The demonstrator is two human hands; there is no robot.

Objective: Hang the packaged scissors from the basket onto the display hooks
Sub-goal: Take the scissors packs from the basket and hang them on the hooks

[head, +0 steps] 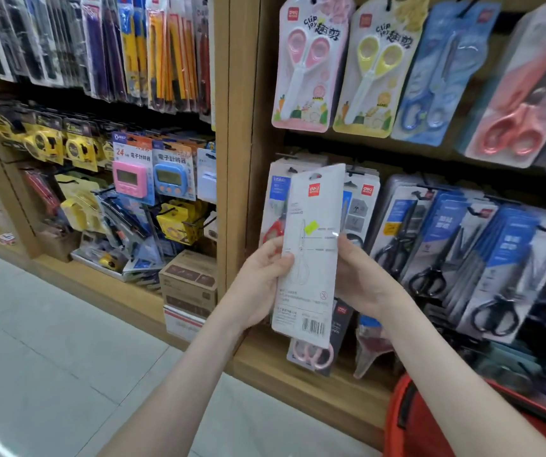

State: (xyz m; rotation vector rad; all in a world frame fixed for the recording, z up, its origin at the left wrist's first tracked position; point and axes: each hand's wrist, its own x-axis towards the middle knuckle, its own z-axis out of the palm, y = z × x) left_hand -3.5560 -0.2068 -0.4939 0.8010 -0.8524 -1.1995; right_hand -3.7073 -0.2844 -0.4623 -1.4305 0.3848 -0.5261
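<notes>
— Where is she holding it?

— Before the wooden display shelf (301,367), the long white card-backed scissors pack (309,255) is standing upright, back facing her, hang-hole on top.

— And the grip?

— The left hand (258,285) and right hand (360,278) are pinching its side edges low down; the hooks are lying above and behind.

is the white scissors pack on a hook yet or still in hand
In hand, not hung. The white pack is gripped by the left hand and right hand, back side facing the camera, its top hang hole empty.
</notes>
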